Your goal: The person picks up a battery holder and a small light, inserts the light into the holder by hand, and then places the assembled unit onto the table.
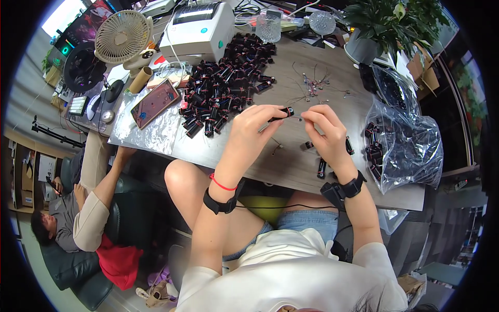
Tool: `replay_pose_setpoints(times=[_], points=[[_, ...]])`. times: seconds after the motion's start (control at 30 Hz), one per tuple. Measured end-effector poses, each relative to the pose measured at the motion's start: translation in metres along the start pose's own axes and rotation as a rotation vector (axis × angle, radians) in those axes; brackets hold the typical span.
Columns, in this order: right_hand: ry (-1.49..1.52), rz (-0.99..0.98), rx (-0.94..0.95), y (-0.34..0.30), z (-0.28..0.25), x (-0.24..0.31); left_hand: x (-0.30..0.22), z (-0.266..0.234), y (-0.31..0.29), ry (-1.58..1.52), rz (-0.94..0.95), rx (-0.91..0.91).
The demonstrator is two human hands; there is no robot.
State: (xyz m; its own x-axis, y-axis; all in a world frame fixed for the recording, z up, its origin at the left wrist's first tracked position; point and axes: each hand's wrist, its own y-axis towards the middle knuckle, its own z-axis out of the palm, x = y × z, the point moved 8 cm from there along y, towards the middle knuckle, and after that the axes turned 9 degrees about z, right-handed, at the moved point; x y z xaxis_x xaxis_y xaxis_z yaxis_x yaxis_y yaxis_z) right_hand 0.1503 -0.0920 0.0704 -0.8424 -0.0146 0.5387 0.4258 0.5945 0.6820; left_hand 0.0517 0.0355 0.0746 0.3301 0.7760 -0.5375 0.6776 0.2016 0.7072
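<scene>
A lone wide fisheye looks out from the left side of the wearer's head, right above the white shirt [291, 275], facing down and forward over the worktop [291, 166]. The left hand [252, 127] and right hand [327, 130] sit close below it, mid-view, while the potted plant [395, 26] and dark armchair [132, 208] over there fall toward its curved rim.

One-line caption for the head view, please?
Left hand holding a small black cylinder, right hand close beside it, above a desk bearing a pile of similar pieces.
</scene>
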Motion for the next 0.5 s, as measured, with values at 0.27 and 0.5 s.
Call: replay_pose_setpoints(times=[0.27, 0.5], points=[[0.027, 0.032, 0.015, 0.0005, 0.0015, -0.0018, -0.0055, 0.0006, 0.001, 0.069, 0.052, 0.03], [0.108, 0.084, 0.087, 0.0026, 0.004, -0.0045, -0.0063, 0.0028, 0.0007, 0.054, 0.06, 0.057]])
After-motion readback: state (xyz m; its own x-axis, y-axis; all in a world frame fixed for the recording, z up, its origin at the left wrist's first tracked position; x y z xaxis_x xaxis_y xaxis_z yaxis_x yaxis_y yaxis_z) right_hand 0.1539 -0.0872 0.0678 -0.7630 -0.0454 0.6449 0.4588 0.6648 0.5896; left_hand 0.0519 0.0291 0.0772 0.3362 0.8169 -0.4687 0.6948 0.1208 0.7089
